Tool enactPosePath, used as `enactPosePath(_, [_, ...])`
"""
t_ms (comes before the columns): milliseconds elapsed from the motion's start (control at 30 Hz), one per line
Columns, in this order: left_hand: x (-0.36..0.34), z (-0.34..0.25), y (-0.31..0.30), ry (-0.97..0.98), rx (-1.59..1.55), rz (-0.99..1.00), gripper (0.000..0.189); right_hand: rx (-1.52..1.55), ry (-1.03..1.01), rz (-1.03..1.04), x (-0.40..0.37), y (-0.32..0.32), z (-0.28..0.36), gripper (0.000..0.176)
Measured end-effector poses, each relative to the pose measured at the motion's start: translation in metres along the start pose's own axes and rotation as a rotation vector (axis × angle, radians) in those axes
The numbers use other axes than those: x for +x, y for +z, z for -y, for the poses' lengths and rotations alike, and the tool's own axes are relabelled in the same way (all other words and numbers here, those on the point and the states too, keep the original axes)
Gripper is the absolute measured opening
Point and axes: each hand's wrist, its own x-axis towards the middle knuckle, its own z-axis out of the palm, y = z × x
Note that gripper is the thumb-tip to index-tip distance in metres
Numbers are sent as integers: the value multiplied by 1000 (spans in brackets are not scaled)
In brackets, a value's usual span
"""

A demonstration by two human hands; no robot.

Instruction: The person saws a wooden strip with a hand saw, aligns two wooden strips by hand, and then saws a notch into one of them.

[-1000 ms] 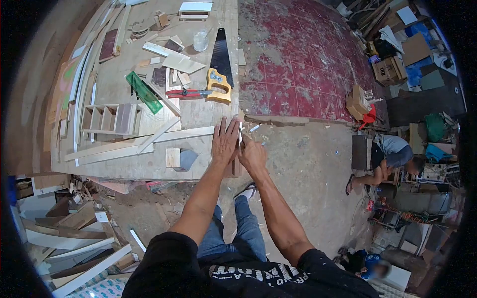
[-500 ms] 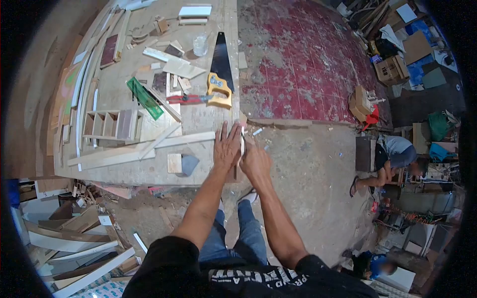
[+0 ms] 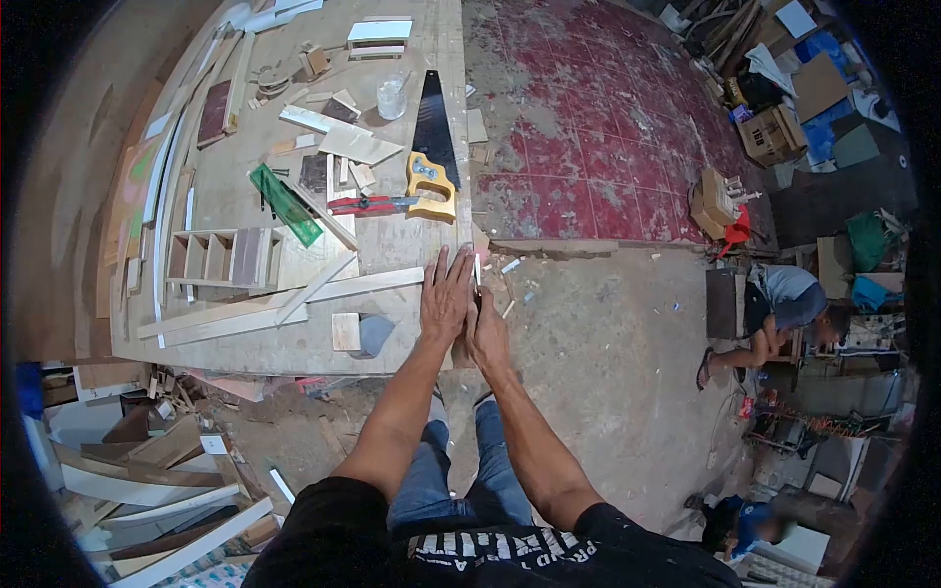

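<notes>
My left hand (image 3: 448, 302) lies flat at the table's right edge, its fingers stretched out and pointing away from me. Close beside it, my right hand (image 3: 487, 331) is closed at that edge, with its thumb side toward the left hand. A narrow pale strip (image 3: 477, 267) runs along the edge just beyond the right fingertips. What the right fingers hold is hidden, so I cannot tell what it is. Left of my left hand are long pale wood strips (image 3: 368, 284) and a small wood block (image 3: 346, 332) beside a grey piece (image 3: 374, 335).
A handsaw (image 3: 431, 186) with a yellow handle lies beyond my hands, touching red-handled pliers (image 3: 372, 204). Further left are a green plastic piece (image 3: 285, 206) and a small compartment box (image 3: 221, 257). One person (image 3: 784, 304) sits at right; another (image 3: 750, 524) is lower right.
My right hand has slid back toward my body along the table edge and sits closer against the left hand. The left hand stays flat. The view has shifted slightly.
</notes>
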Motion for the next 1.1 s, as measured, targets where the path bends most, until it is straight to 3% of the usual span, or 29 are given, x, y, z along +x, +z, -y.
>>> enactPosePath(133, [-5,1,-8,77,55,49,64,72,146,64,1,-1,-5,42])
enactPosePath(300, [-3,7,5,71,92,44,63,-93,139,150,5,4,-1,48])
enactPosePath(500, [-2,6,9,59,94,38,61,-237,61,109,4,3,-4,51])
enactPosePath(700, [4,5,-1,57,94,68,63,-331,142,209,-65,-57,55,54])
enactPosePath(833, [2,12,11,105,107,4,62,-323,109,190,-8,-35,34,50])
enactPosePath(900, [-4,11,15,131,120,-14,60,-265,-24,77,25,-9,8,46])
enactPosePath(1100, [-1,6,5,80,65,-14,61,-316,59,104,-72,-44,31,46])
